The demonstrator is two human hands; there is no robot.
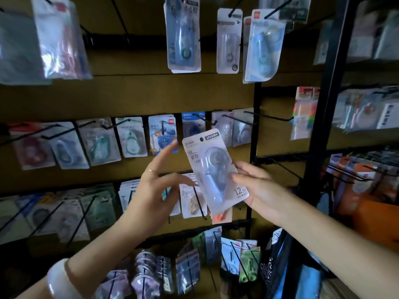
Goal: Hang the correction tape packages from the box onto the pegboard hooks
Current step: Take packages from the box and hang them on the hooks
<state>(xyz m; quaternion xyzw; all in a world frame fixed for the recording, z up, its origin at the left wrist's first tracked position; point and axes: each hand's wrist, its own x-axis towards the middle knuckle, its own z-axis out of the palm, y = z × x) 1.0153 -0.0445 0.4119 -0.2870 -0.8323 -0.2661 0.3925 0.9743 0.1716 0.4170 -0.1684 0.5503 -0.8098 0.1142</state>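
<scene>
Before the pegboard (172,93), a light, stiff correction tape package (212,169) is being pinched low by the right hand (257,186) — hang-hole free — left hand (153,190) open-fingered.

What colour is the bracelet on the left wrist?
White, slightly translucent: the bracelet sits on the left wrist at the bottom-left of the head view, the only view.

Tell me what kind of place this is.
Most likely a stationery shop's display wall. Rows of carded correction tape packs hang on black peg hooks, some with handwritten numbers. The right hand holds a correction tape package; the left hand is open beside it.
</scene>
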